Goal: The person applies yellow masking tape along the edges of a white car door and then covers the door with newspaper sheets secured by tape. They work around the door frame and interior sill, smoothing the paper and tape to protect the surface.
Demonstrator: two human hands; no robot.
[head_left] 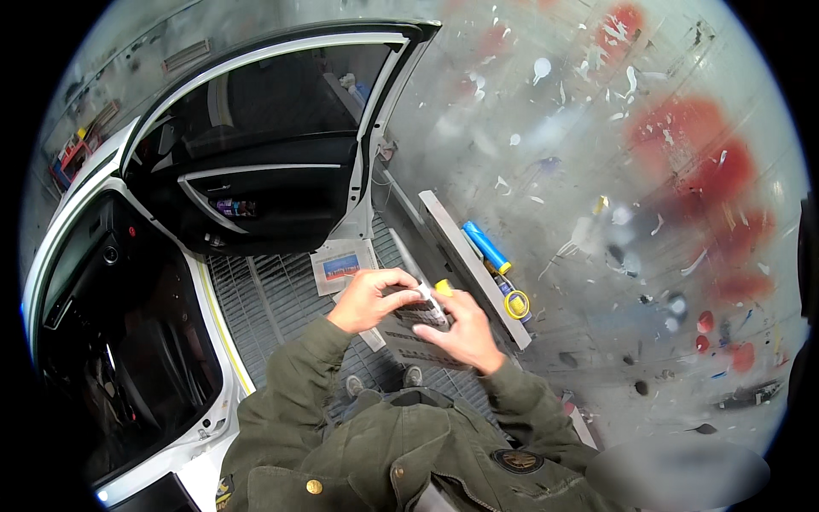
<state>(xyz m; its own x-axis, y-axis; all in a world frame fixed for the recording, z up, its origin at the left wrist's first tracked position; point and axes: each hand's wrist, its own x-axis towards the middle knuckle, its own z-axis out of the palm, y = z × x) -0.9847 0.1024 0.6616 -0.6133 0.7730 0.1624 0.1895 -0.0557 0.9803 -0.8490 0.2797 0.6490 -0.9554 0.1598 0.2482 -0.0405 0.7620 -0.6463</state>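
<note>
In front of my body, my left hand (375, 299) and my right hand (465, 328) meet over a small, slim white item with dark print (432, 300). My left thumb and fingers pinch its upper end. The right hand curls round its lower side, with the thumb beneath. A yellow piece (444, 288) shows by my right fingertips; I cannot tell whether it belongs to the same item. Just beyond the left fingers, a pale tapered strip (404, 252) points away; whether it joins the held item is unclear.
To my left stands a white car (217, 328) with its door (264, 183) open. Newspaper (343, 263) lies on the grated floor (247, 286). At right, a ledge (465, 260) runs along a paint-spattered wall (589, 213), with a blue roll (486, 246) and a yellow ring (516, 304) beside it.
</note>
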